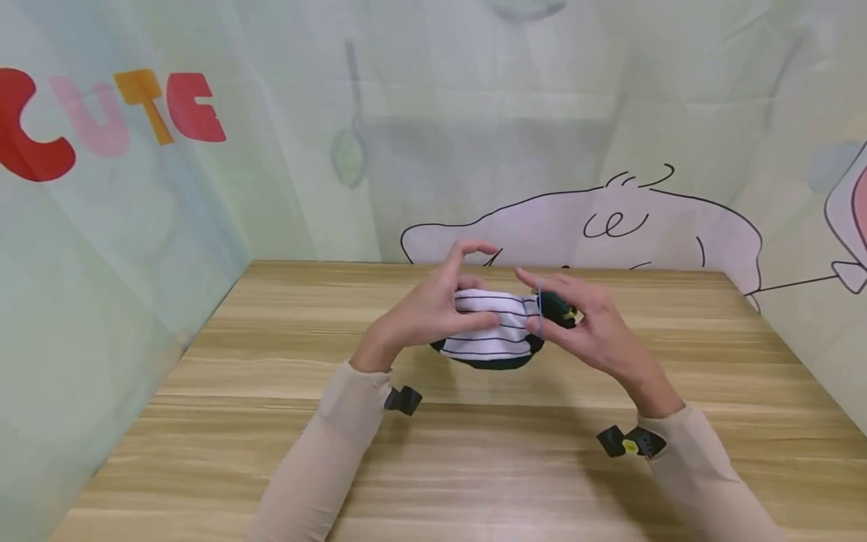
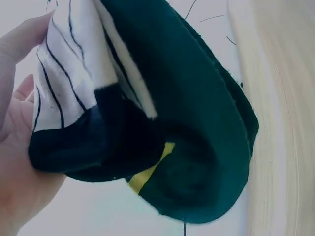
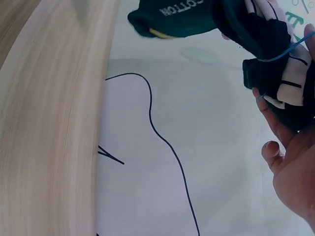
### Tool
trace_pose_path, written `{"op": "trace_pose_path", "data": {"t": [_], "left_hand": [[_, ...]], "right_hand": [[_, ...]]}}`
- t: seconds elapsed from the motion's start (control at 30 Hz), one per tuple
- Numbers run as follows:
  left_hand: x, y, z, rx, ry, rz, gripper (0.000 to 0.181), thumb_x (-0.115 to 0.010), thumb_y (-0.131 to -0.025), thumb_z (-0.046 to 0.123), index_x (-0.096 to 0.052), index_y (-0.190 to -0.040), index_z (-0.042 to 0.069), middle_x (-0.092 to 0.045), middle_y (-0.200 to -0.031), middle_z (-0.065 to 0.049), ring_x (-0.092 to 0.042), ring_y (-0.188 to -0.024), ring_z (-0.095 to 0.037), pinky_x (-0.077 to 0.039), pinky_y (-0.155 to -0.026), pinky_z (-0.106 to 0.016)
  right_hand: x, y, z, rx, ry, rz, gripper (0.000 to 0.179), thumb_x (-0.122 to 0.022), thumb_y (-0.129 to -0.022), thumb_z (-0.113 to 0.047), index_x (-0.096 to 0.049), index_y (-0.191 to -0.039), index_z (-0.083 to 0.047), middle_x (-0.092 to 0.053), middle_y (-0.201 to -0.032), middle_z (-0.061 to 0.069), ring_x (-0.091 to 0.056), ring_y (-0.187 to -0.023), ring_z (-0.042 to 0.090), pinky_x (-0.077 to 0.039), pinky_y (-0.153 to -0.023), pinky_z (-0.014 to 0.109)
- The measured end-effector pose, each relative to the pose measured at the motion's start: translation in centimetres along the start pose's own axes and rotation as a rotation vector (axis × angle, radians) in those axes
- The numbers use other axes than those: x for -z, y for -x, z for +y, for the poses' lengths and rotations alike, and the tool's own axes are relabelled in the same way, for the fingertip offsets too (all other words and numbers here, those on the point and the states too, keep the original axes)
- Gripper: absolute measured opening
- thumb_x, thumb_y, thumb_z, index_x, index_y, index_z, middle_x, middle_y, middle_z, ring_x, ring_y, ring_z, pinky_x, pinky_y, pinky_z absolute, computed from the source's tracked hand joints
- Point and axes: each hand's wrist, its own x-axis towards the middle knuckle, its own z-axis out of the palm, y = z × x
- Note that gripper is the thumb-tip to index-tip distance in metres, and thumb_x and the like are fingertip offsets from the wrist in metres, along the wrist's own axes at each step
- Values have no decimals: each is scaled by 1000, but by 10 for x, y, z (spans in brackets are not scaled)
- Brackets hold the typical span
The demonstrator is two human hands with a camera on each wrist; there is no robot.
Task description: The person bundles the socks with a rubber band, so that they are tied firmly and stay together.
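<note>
A pair of socks (image 1: 482,346), white with dark stripes and dark green parts, is held above the table between both hands. My left hand (image 1: 423,309) grips the striped part from the left, its thumb along the near side. Dark green foot parts (image 2: 202,118) with a yellow line hang down in the left wrist view. A thin blue rubber band (image 3: 284,53) loops round the bunched socks in the right wrist view. My right hand (image 1: 599,324) holds this band stretched between thumb and fingers at the socks' right end. Part of the band is hidden behind the fabric.
Below the hands lies a wood-grain table (image 1: 474,459). A printed cloth backdrop (image 1: 488,150) with a cartoon drawing stands along the far edge and at the sides. Small black wrist cameras (image 1: 404,400) are strapped over beige sleeves.
</note>
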Motion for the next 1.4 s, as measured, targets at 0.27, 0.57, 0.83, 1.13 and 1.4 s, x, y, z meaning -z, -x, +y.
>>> {"op": "trace_pose_path", "data": {"t": [0.27, 0.57, 0.83, 1.13, 1.4], "left_hand": [[5, 1, 1, -8, -29, 14, 78, -77, -87, 8, -25, -144, 19, -70, -93, -7, -69, -82, -18, -54, -79, -36], [6, 3, 1, -8, 11, 15, 76, -75, -88, 6, -26, -144, 18, -70, -90, -8, -69, -77, -20, -57, -70, -37], [6, 3, 2, 8, 22, 4, 74, -75, -88, 7, -27, -143, 20, -71, -90, -7, -69, -77, -21, -57, -70, -38], [3, 2, 2, 18, -1, -2, 73, -76, -89, 9, -28, -143, 23, -71, -88, -6, -69, -74, -21, -57, -67, -38], [4, 3, 1, 20, -1, -3, 73, -76, -89, 9, -29, -143, 22, -71, -89, -5, -70, -76, -20, -57, -67, -38]], "right_hand": [[-6, 0, 2, 45, 35, 10, 59, -79, -87, -15, -58, -142, -19, -68, -109, 0, -56, -88, 15, -44, -71, 27], [-13, 0, 3, 103, 58, -12, 60, -83, -81, -12, -63, -138, -17, -70, -105, -4, -61, -91, 12, -45, -76, 28], [-18, 0, 1, 105, -21, -61, 47, -80, -82, -4, -69, -128, -8, -73, -103, -2, -64, -89, 14, -49, -79, 27], [-13, 0, -5, -35, 43, -80, 5, -76, -88, -17, -72, -91, -17, -64, -82, -10, -58, -72, 10, -49, -61, 27], [-8, 0, -7, -154, -10, -187, 6, -68, -94, -25, -68, -94, -20, -64, -87, -6, -61, -73, 14, -51, -60, 30]]}}
